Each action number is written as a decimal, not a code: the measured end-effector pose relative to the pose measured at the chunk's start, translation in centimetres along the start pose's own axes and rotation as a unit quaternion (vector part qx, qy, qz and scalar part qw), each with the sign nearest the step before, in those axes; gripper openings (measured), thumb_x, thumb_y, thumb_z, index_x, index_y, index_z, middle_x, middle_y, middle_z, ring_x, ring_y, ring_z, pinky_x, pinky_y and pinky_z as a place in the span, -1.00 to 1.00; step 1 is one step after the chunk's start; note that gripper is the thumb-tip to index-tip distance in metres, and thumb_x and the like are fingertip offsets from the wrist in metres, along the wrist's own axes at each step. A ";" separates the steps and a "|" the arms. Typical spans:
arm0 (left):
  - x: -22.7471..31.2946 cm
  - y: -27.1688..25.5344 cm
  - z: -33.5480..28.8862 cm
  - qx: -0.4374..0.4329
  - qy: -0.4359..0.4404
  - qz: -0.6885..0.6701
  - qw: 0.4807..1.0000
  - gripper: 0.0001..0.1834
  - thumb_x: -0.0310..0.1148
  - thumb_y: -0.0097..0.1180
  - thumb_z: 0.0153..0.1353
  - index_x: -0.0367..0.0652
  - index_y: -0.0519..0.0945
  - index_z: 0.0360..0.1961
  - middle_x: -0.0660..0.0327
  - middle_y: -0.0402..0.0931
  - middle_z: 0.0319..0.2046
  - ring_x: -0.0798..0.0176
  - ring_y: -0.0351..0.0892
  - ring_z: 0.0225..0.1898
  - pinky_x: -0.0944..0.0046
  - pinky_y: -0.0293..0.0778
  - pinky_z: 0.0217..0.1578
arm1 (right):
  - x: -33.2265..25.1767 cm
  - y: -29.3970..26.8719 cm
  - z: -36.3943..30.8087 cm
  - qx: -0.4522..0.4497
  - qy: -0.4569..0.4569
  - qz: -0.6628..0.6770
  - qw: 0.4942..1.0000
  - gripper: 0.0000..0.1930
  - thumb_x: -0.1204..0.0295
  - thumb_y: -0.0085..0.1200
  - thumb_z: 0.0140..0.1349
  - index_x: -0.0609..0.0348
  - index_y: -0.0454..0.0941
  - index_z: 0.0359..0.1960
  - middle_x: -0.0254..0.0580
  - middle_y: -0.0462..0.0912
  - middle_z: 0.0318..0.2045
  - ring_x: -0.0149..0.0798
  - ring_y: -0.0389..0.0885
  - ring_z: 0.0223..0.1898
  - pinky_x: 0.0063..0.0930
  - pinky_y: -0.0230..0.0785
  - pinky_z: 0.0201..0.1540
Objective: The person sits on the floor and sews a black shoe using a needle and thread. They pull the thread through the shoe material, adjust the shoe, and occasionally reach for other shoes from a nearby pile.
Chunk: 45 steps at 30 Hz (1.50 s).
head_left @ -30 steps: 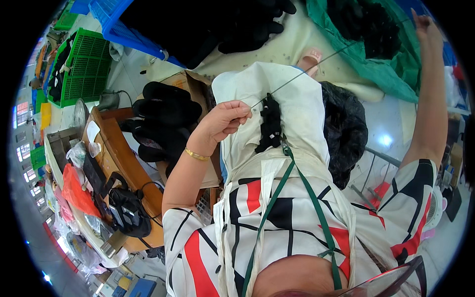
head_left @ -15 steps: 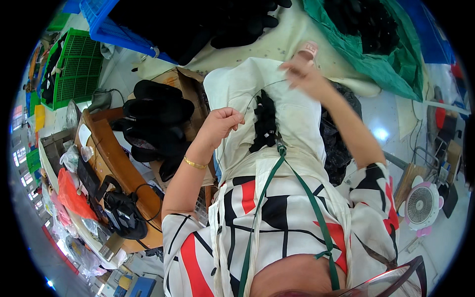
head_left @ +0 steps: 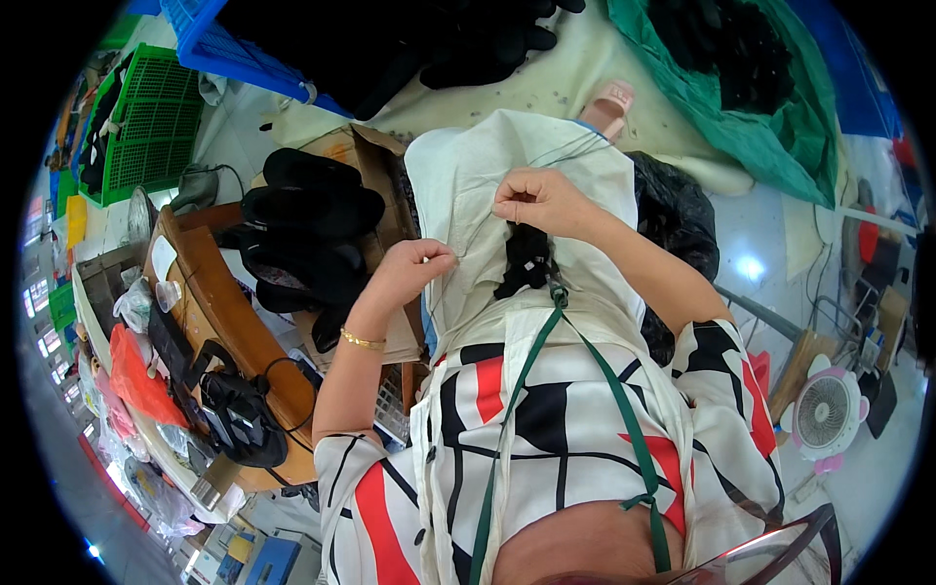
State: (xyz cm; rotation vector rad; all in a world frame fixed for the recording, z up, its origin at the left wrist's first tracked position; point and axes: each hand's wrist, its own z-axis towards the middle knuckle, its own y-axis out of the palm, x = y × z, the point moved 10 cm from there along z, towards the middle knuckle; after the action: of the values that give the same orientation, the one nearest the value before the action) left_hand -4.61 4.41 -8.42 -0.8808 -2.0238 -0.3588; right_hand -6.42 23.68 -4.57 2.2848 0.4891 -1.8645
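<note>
A white cloth (head_left: 448,166) covers my lap, and a small bunch of black fabric pieces (head_left: 527,255) lies on it, partly under my right hand. My right hand (head_left: 546,202) is closed in a pinch just above the bunch; what its fingertips hold is too small to make out. A thin dark thread (head_left: 570,156) runs across the cloth beyond this hand. To the left of the bunch, my left hand (head_left: 409,278) is pinched over the cloth's edge, apparently on the thread, though that end is barely visible. The two hands are apart.
Stacked black slippers (head_left: 312,214) in a cardboard box (head_left: 385,156) stand left, beside a wooden table (head_left: 219,302). A blue crate (head_left: 195,49) of black items and a green sack (head_left: 809,127) lie ahead. A pink slipper (head_left: 606,112), a black bag (head_left: 673,214) and a fan (head_left: 824,411) are right.
My right hand has come down and left, from the cloth's far edge to over the black bunch. My left hand has drawn back toward me and left. The thread's curve between them is gone.
</note>
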 end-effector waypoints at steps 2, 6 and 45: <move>1.2 -2.2 -0.2 0.063 0.049 0.107 0.991 -0.75 -0.35 0.21 0.23 -0.32 0.65 -0.17 0.28 0.63 -0.35 0.44 0.55 -0.28 0.41 0.45 -0.16 | 0.3 0.2 0.0 -0.002 0.008 0.017 1.000 -0.85 0.40 0.24 0.19 0.22 0.60 -0.37 -0.37 0.54 -0.44 -0.48 0.43 -0.40 -0.55 0.32 -0.30; 6.0 -3.0 1.1 0.102 0.110 0.034 0.988 -0.79 -0.37 0.20 0.26 -0.26 0.67 -0.15 0.30 0.57 -0.32 0.46 0.43 -0.33 0.42 0.39 -0.27 | -0.5 0.1 0.0 0.000 0.012 0.008 1.000 -0.86 0.39 0.23 0.19 0.22 0.60 -0.38 -0.36 0.54 -0.45 -0.48 0.42 -0.42 -0.54 0.31 -0.33; 8.0 0.9 3.1 0.111 0.157 0.176 0.965 -0.78 -0.35 0.31 0.14 -0.26 0.70 -0.23 0.25 0.53 -0.51 0.40 0.45 -0.46 0.36 0.39 -0.39 | 0.7 0.6 1.1 0.058 0.038 -0.055 0.996 -0.80 0.37 0.19 0.11 0.29 0.55 -0.46 -0.22 0.54 -0.57 -0.37 0.44 -0.51 -0.44 0.34 -0.38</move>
State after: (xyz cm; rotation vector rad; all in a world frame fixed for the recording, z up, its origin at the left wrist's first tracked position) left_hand -8.83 10.30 -3.72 -0.9539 -1.5456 -0.0644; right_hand -7.13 22.90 -5.53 2.4586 0.5393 -1.9089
